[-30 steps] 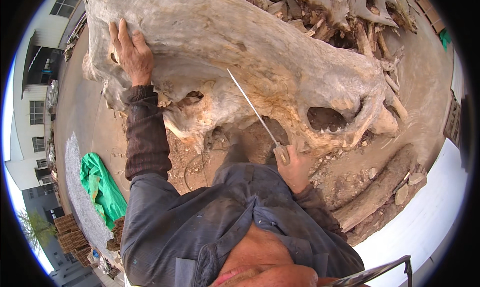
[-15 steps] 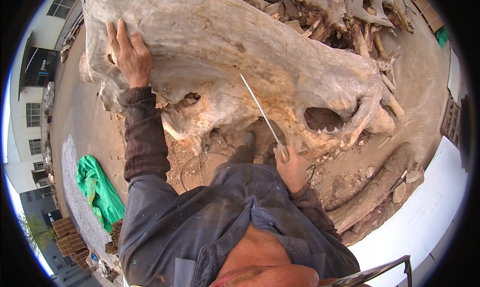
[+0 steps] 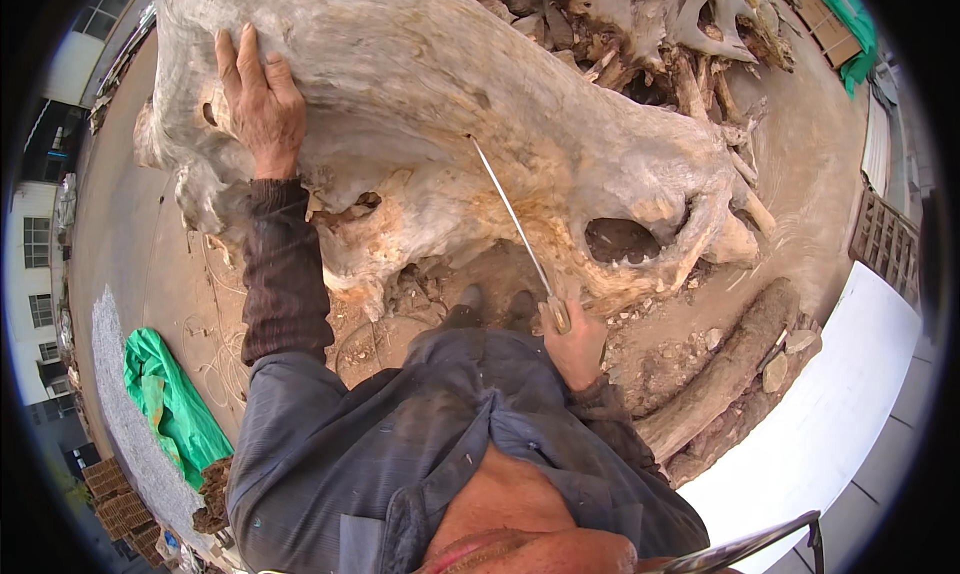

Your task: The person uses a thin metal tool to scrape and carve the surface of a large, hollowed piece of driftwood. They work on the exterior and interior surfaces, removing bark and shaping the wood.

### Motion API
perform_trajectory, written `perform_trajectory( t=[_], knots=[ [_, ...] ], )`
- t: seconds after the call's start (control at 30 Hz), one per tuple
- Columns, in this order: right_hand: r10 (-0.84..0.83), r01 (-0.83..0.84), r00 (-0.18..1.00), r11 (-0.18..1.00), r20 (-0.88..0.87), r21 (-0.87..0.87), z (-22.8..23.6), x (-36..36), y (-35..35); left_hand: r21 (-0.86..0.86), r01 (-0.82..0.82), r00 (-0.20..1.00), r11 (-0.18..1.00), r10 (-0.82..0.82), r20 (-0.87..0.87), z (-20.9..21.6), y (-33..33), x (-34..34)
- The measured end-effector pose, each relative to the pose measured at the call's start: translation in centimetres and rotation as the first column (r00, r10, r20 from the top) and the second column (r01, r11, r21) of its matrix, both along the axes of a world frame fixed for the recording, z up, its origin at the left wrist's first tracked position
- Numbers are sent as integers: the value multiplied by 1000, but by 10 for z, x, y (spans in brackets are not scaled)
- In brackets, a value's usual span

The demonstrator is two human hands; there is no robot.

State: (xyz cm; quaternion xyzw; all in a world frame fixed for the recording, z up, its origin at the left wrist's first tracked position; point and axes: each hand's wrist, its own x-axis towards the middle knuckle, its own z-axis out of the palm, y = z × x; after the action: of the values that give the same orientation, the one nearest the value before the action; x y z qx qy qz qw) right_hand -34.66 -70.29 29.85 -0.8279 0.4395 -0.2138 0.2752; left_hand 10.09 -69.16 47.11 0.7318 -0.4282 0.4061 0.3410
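Note:
A huge pale, weathered tree trunk with hollows and knot holes lies across in front of me. My left hand rests flat on its upper left surface, fingers stretched out, beside a small hole. Low at my front, my right hand is closed around the light wooden handle of a long, thin metal tool. Its straight shaft slants up and left, and the tip meets the wood at a small dark spot. Whether the tip is inside the wood, I cannot tell.
More gnarled roots are piled behind the trunk. A log and stones lie on the dirt at right, near a white sheet. At left are a green tarp, coiled wire and stacked brown blocks.
The view has shifted a little, so the trunk and ground things sit further left in the picture. My left hand stays on the wood, and the tool tip stays at the same dark spot.

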Motion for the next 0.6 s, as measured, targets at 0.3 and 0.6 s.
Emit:
perform_trajectory(
  t=[0.3,0.6],
  knots=[
    [-79,76,996,994,-39,-74,4,11,20,-31,56,998,998,-55,15,-2,2,2],
    [-141,133,986,987,-91,-86,11,33,34,-57,80,997,995,-79,12,-2,2,5]
  ],
)
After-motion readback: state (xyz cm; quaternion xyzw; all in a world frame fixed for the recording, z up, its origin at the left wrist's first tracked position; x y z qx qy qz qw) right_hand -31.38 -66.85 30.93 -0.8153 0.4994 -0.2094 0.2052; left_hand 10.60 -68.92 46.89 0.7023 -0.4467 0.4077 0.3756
